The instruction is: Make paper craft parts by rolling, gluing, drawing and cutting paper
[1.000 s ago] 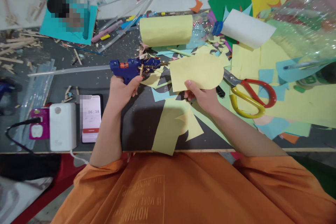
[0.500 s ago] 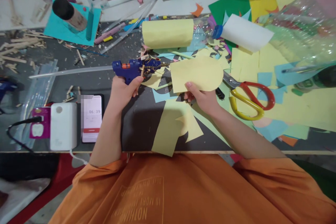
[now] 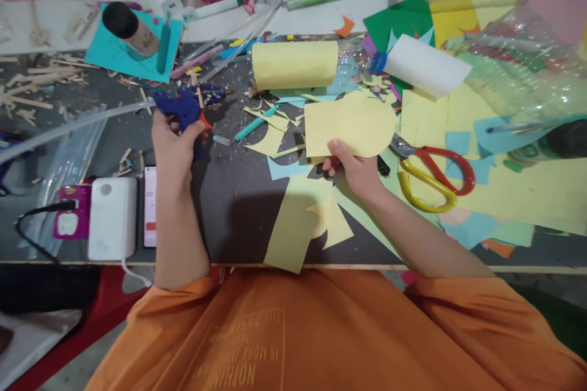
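Your dark table (image 3: 224, 201) is crowded, so from my view the main danger is that something gets caught when your hands move. Beyond your hands lies a bottle wrapped in yellow paper (image 3: 293, 65); it is on its side, and a knock could perhaps make it roll.

Nearer to you is the yellow paper piece (image 3: 351, 119), above loose scraps in the middle of the work area. Your right hand (image 3: 360, 171) pinches its lower edge, thumb on top and fingers below. Only this edge is held, so the rounded far end could lift or bend. The scissors (image 3: 418, 154) reach up to this end, and pulling the paper quickly to the right could crease it against them.

Your left hand (image 3: 172, 140) is wrapped around the handle of a blue glue gun (image 3: 181, 107); whether a finger presses the trigger, I cannot tell. If the gun is hot, its nozzle, with wood bits near it, could burn you or drop glue on the table. The long clear stick (image 3: 92, 116) behind it could sweep small things when you turn your wrist.

Between your hands, the teal pen (image 3: 257, 123) and, smaller, a clear stub (image 3: 221, 140) could easily roll under your work.
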Demonstrator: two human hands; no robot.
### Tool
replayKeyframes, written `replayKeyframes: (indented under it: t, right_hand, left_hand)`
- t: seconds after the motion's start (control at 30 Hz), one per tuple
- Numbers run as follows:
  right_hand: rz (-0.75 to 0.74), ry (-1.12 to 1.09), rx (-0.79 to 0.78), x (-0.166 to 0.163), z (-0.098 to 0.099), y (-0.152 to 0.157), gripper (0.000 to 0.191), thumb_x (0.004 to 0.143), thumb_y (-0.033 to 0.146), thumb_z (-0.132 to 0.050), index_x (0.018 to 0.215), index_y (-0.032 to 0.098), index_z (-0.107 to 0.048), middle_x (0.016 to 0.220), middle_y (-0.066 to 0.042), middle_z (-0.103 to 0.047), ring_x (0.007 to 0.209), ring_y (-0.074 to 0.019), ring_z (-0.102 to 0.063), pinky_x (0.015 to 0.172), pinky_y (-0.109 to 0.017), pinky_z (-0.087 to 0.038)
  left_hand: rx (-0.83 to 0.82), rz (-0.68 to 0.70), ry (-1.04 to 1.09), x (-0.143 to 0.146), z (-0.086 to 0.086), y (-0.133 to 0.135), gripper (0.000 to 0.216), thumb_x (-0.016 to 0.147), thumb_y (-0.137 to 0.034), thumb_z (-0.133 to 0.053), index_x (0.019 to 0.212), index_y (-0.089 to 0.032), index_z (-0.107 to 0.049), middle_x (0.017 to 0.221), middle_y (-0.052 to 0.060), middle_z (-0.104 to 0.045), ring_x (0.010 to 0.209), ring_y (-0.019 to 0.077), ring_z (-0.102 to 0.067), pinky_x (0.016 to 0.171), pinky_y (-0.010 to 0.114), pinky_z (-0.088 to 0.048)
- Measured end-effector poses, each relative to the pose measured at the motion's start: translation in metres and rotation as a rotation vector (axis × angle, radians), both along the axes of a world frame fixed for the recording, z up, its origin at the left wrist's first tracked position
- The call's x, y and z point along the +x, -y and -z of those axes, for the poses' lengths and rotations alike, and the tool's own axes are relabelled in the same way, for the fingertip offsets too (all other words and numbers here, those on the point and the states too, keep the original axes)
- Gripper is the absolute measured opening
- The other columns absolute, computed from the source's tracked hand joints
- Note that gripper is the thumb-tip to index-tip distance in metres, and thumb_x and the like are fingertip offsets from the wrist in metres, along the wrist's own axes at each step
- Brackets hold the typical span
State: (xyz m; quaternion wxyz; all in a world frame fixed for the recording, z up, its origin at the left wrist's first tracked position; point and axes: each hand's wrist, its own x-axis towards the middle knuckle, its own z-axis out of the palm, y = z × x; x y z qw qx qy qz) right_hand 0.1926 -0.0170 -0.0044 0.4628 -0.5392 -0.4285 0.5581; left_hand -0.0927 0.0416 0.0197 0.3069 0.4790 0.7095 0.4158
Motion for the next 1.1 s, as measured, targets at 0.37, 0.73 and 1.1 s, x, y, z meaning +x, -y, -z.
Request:
replayKeyframes:
  t: [0.37,0.73,1.1]
  right_hand:
    - [0.079,-0.032,-0.011,0.0,0.004,-0.002,0.045,0.074,0.061,-0.071,0.059,0.02,-0.059,0.048,0.002,-0.06,0.037,-0.0071,-0.049,0.041,-0.022,-0.044]
    - [0.115,-0.018,-0.006,0.002,0.008,-0.003,0.044,0.078,0.057,-0.069,0.057,0.02,-0.059,0.046,0.003,-0.058,0.038,-0.0068,-0.049,0.041,-0.021,-0.04]
    - [0.101,-0.056,-0.02,0.0,0.005,-0.003,0.045,0.075,0.058,-0.07,0.056,0.019,-0.059,0.047,0.002,-0.059,0.038,-0.0068,-0.048,0.041,-0.022,-0.041]
  left_hand:
    - [-0.06,-0.088,-0.529,-0.012,-0.002,0.004,0.019,0.083,-0.014,-0.056,0.101,-0.017,-0.052,0.1,0.004,-0.063,0.091,0.0189,-0.059,0.088,0.038,-0.045]
    - [-0.126,0.8,-0.764,0.098,-0.008,0.033,0.015,0.088,-0.02,-0.054,0.1,-0.016,-0.062,0.107,0.012,-0.065,0.107,0.029,-0.059,0.085,0.035,-0.047]
    - [0.026,0.569,-0.135,0.085,-0.001,0.02,0.005,0.083,-0.018,-0.057,0.082,-0.017,-0.062,0.081,0.002,-0.063,0.075,0.014,-0.057,0.072,0.026,-0.045]
